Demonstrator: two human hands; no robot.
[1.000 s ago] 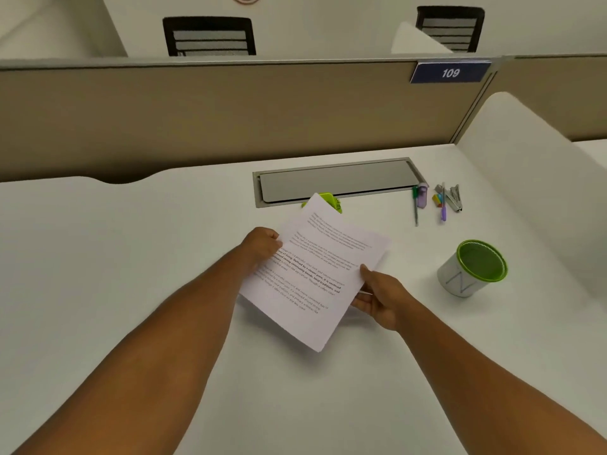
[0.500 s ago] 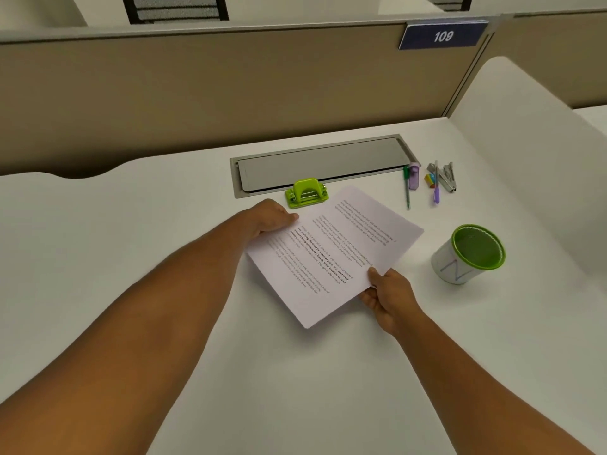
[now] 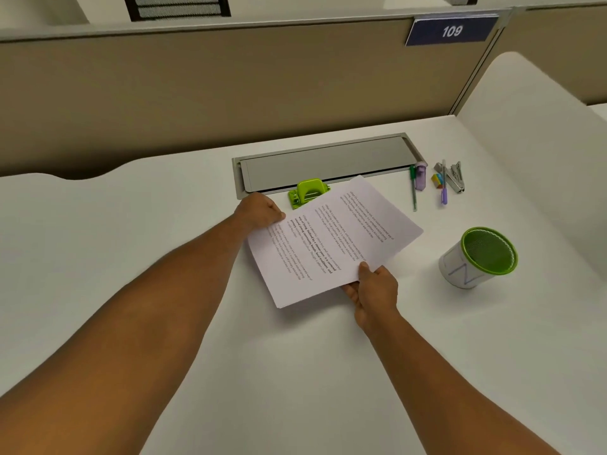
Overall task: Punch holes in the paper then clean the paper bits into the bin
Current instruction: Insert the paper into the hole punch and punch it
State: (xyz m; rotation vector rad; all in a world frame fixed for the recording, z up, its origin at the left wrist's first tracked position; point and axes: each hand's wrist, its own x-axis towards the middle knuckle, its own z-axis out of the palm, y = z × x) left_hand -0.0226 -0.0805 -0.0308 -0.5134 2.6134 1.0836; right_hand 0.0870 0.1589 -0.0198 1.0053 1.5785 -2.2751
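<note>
Gripping flat printed paper [image 3: 331,238], both hands beside glossy green punch [image 3: 307,193].

A white surface [image 3: 295,372] was seen, bounded at the back by a tan partition [image 3: 197,93] and on the right by a white side panel [image 3: 532,152]. A grey hatch [image 3: 328,162] was set into it near the back edge. A green hole punch [image 3: 307,192] was placed just in front of the hatch. To the right, a green pen [image 3: 414,190], a purple pen [image 3: 444,192], a small purple item [image 3: 420,175], coloured tabs [image 3: 437,180] and a metal stapler [image 3: 455,177] were laid close together. A green-rimmed white bin [image 3: 478,257] was stood nearer, well apart from the punch.
</note>
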